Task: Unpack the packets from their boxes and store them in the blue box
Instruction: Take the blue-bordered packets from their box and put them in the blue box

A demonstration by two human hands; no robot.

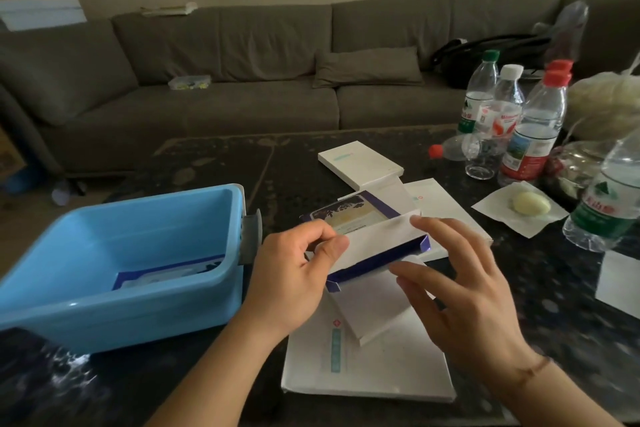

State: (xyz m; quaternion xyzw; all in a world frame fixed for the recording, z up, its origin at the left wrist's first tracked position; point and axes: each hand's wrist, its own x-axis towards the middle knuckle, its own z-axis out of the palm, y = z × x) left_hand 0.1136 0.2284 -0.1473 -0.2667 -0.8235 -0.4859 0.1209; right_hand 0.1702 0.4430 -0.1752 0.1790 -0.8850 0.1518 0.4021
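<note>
Box (374, 250): held just right of the blue box (114, 253), flap open, pinched by left hand (294, 274). Right hand (460, 291): fingers spread wide, holding nothing. Packet (349, 217): showing inside; best drawn straight out while the flap is held back.

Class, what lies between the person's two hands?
In the head view, an opened white box showing a purple packet lies between the left hand and right hand.

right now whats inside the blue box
One packet, blue-edged and white, lies on the blue box floor. The near wall hides its lower part and anything beside it.
</note>
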